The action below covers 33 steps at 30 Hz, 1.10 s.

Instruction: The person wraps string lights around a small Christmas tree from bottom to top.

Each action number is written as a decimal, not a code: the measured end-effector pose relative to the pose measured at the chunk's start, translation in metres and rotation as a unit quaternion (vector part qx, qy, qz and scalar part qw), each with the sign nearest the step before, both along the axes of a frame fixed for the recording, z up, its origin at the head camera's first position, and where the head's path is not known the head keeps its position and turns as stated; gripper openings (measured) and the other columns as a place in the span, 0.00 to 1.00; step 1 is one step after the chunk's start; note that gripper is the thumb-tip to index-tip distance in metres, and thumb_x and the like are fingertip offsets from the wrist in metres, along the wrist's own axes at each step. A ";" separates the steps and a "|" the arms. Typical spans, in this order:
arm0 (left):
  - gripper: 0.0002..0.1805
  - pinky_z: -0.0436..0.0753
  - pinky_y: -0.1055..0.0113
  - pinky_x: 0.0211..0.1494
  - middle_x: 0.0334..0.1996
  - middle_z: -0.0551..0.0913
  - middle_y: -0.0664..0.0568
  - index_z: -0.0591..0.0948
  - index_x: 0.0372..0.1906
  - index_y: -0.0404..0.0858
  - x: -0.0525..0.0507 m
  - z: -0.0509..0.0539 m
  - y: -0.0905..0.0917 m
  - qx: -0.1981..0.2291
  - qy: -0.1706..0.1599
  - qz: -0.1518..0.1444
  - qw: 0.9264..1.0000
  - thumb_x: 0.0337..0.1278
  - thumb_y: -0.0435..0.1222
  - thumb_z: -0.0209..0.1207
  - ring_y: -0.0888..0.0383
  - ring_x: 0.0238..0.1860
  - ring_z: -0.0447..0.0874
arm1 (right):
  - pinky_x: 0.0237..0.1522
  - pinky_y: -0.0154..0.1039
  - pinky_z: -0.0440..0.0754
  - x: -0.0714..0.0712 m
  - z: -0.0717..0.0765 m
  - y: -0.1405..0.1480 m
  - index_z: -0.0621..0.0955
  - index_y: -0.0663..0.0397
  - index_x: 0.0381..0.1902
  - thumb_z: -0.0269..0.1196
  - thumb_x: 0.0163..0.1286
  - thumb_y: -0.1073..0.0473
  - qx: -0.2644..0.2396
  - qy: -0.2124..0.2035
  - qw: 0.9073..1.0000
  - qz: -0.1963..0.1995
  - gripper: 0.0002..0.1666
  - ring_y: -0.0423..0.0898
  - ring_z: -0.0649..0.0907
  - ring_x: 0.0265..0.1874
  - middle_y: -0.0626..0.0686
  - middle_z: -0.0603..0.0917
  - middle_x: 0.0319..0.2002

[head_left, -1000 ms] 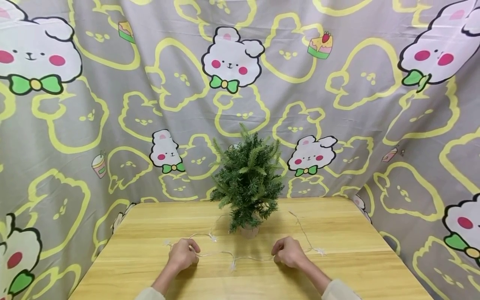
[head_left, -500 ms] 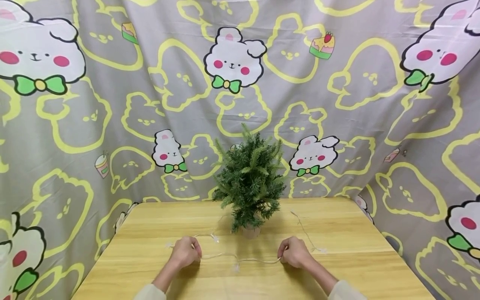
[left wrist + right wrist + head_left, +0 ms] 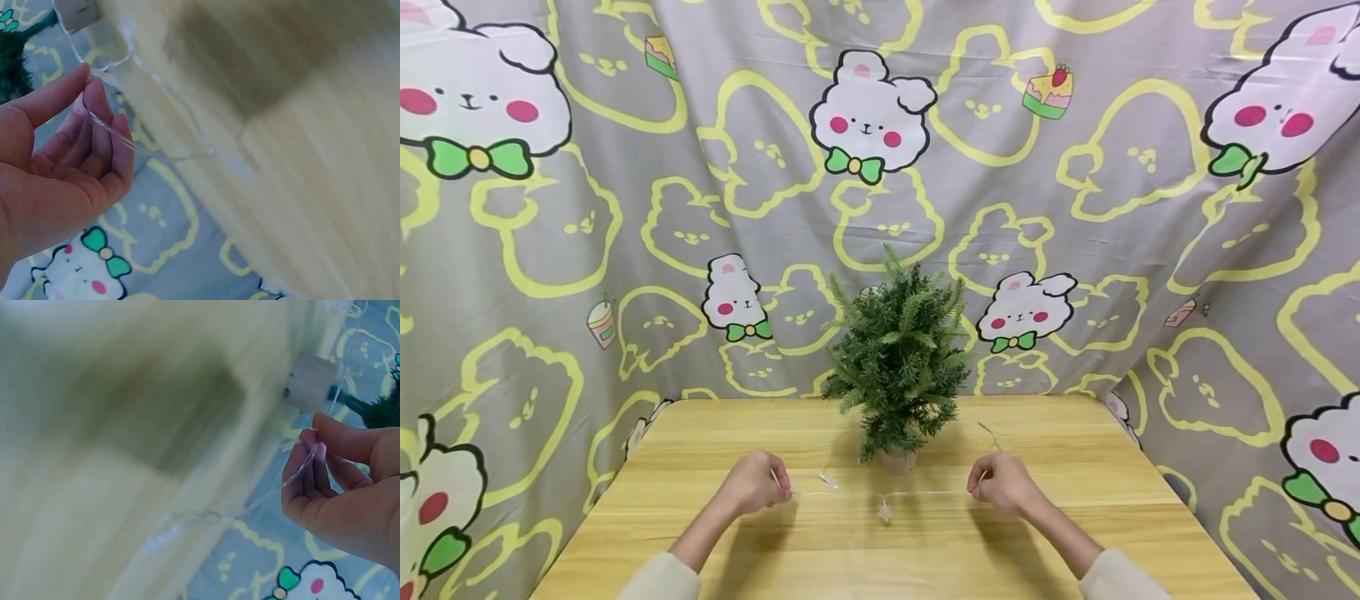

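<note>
A clear string of lights [image 3: 925,492] is stretched nearly straight between the two hands, in front of the small artificial Christmas tree [image 3: 898,358]. From its middle hangs a pale, star-like piece [image 3: 884,511]. The left hand [image 3: 757,483] pinches the string between thumb and forefinger; in the left wrist view the loose part of the string [image 3: 134,147] trails past the fingers. The right hand [image 3: 1002,483] pinches the other end of the stretch, and its own loose length [image 3: 300,469] runs across the palm in the right wrist view. Both hands are apart from the tree.
The tree stands on a pale round base [image 3: 898,461] toward the back of the wooden table [image 3: 700,450]. Another pale light piece [image 3: 828,480] shows near the left hand. A grey curtain [image 3: 880,208] with cartoon rabbits surrounds the table's back and sides.
Both hands have risen from the tabletop and spread slightly, holding the string. The stretch between them has gone from wavy and slack to nearly taut, its middle piece now hanging.
</note>
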<state>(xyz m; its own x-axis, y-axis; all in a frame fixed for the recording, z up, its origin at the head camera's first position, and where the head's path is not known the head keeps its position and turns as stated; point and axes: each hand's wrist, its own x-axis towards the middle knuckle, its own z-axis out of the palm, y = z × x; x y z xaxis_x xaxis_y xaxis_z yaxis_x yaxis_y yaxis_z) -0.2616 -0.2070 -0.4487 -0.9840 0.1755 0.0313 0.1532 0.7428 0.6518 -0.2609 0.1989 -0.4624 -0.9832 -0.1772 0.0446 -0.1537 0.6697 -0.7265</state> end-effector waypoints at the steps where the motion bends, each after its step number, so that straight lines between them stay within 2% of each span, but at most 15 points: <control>1: 0.10 0.70 0.69 0.21 0.14 0.80 0.52 0.81 0.19 0.37 0.000 0.005 -0.001 0.006 -0.005 -0.009 1.000 0.44 0.25 0.69 0.60 0.17 0.74 | 0.23 0.33 0.73 0.000 0.005 0.002 0.84 0.61 0.25 0.64 0.49 0.76 0.000 0.000 1.000 0.006 0.08 0.43 0.77 0.21 0.50 0.83 0.21; 4: 0.10 0.72 0.68 0.22 0.16 0.80 0.52 0.81 0.19 0.36 0.002 0.017 -0.005 0.022 -0.021 -0.042 0.999 0.50 0.27 0.69 0.58 0.19 0.77 | 0.26 0.36 0.75 0.000 0.021 0.011 0.84 0.59 0.27 0.65 0.51 0.74 0.008 -0.003 1.000 0.021 0.07 0.43 0.78 0.24 0.49 0.83 0.22; 8: 0.10 0.73 0.67 0.24 0.18 0.80 0.53 0.82 0.23 0.34 0.003 0.034 -0.009 0.052 -0.057 -0.083 0.994 0.54 0.30 0.69 0.58 0.21 0.76 | 0.29 0.38 0.77 0.003 0.044 0.025 0.84 0.59 0.27 0.64 0.51 0.73 0.014 -0.013 0.999 0.049 0.06 0.44 0.79 0.26 0.49 0.83 0.24; 14: 0.07 0.73 0.67 0.27 0.19 0.77 0.52 0.83 0.30 0.30 0.004 0.060 -0.020 0.093 -0.132 -0.144 0.976 0.59 0.31 0.66 0.59 0.22 0.72 | 0.32 0.40 0.77 0.010 0.075 0.038 0.84 0.58 0.27 0.63 0.53 0.73 0.027 -0.031 0.996 0.079 0.07 0.45 0.79 0.28 0.50 0.84 0.25; 19: 0.07 0.79 0.66 0.29 0.21 0.81 0.52 0.84 0.31 0.32 0.005 0.076 -0.031 0.084 -0.158 -0.190 0.965 0.59 0.33 0.67 0.59 0.24 0.76 | 0.34 0.41 0.77 0.015 0.095 0.048 0.84 0.58 0.28 0.63 0.55 0.73 0.030 -0.031 0.995 0.085 0.06 0.45 0.79 0.30 0.50 0.85 0.26; 25: 0.07 0.82 0.66 0.31 0.23 0.82 0.51 0.84 0.32 0.32 0.008 0.097 -0.038 0.064 -0.155 -0.232 0.958 0.59 0.33 0.67 0.59 0.25 0.78 | 0.35 0.39 0.79 0.019 0.113 0.056 0.85 0.58 0.29 0.63 0.56 0.73 0.022 -0.022 0.995 0.091 0.07 0.45 0.80 0.29 0.51 0.84 0.26; 29: 0.05 0.82 0.65 0.31 0.23 0.82 0.51 0.85 0.31 0.33 0.007 0.110 -0.040 0.053 -0.139 -0.241 0.959 0.58 0.32 0.67 0.60 0.25 0.78 | 0.35 0.36 0.79 0.018 0.122 0.058 0.85 0.58 0.30 0.64 0.56 0.72 0.020 -0.010 0.996 0.092 0.07 0.44 0.80 0.29 0.50 0.84 0.26; 33: 0.04 0.82 0.64 0.33 0.24 0.83 0.52 0.86 0.32 0.34 0.006 0.126 -0.041 0.040 -0.126 -0.236 0.963 0.57 0.33 0.67 0.61 0.27 0.78 | 0.34 0.35 0.78 0.017 0.136 0.059 0.86 0.57 0.30 0.65 0.58 0.70 0.027 -0.002 0.996 0.085 0.05 0.43 0.80 0.30 0.49 0.84 0.26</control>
